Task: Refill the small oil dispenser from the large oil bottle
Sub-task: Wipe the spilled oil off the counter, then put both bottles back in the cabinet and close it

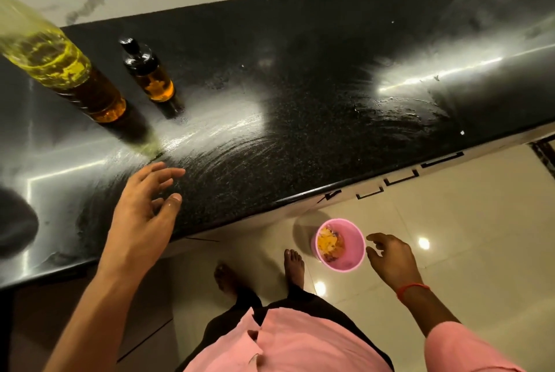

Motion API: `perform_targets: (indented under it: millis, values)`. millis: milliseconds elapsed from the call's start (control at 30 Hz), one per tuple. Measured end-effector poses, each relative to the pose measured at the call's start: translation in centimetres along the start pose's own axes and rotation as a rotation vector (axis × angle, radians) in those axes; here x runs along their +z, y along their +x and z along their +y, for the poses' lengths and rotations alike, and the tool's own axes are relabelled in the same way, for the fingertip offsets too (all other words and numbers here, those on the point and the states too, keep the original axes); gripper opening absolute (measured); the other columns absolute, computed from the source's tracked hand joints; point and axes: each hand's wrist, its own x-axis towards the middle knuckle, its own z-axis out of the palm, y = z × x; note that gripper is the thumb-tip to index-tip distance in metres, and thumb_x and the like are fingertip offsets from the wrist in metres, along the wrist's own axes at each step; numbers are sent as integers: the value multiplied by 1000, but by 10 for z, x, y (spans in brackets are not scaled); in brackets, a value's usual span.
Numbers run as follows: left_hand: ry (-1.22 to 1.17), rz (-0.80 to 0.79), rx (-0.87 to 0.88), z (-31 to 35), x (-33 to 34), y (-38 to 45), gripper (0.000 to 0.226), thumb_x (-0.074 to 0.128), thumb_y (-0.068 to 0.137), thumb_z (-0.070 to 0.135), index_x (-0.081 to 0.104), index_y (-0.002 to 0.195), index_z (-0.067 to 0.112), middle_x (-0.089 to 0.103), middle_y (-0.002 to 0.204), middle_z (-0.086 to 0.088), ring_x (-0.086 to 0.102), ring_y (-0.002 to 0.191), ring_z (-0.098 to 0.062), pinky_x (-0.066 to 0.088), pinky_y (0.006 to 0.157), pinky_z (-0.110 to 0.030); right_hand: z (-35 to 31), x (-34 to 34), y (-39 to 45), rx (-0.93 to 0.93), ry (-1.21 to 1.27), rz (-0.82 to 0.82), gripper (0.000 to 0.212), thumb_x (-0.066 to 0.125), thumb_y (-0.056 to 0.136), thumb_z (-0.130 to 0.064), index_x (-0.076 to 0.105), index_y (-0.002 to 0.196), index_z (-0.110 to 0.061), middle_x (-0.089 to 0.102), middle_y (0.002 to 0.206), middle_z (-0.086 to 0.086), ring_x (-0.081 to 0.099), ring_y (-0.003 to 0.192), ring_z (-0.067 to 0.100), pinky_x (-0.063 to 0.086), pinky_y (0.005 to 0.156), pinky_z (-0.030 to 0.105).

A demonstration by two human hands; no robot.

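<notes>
Standing capped on the black stone desk (300,86), small amber oil dispenser (151,75) and large clear oil bottle (57,62) await pouring; both hands, left (144,206) and right (390,260), are released, holding nothing.

Head camera looks steeply down at the near countertop (300,86).

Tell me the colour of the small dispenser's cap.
Black; the cap on the small dispenser shows best in the head view.

Glossy speckled black stone counter (300,86), clear plastic oil bottle (60,71), polished cream floor tiles (480,221)
</notes>
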Motion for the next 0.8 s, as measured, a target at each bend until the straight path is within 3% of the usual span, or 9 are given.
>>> perform_targets:
  millis: [133,567,733,800]
  values:
    - [-14,-24,0,4,8,-4,39,62,98,6,67,123,36,47,146,12,56,129,-12,51,105,-43,-6,-8,-7,-22,39,20,28,73,88,-12,72,116,-12,72,114,10,68,98,27,59,86,38]
    - [-25,109,-41,0,-13,-14,47,64,97,6,64,121,47,45,144,22,53,131,-6,52,104,-46,-125,-53,-6,-265,239,89,26,77,85,-18,72,111,-21,71,100,-6,67,90,14,59,85,38]
    - [-58,177,-64,0,-23,-12,55,65,97,6,55,134,46,52,139,22,53,127,6,52,105,-42,-179,-65,-7,-379,371,76,24,76,86,-18,70,106,-32,69,94,-16,66,87,3,53,75,19]
    - [-98,210,-86,-1,-28,-7,58,65,97,9,50,141,44,53,139,21,52,127,8,51,106,-39,-203,-66,-2,-438,406,54,24,76,86,-18,72,105,-33,70,92,-17,67,86,2,55,72,18]
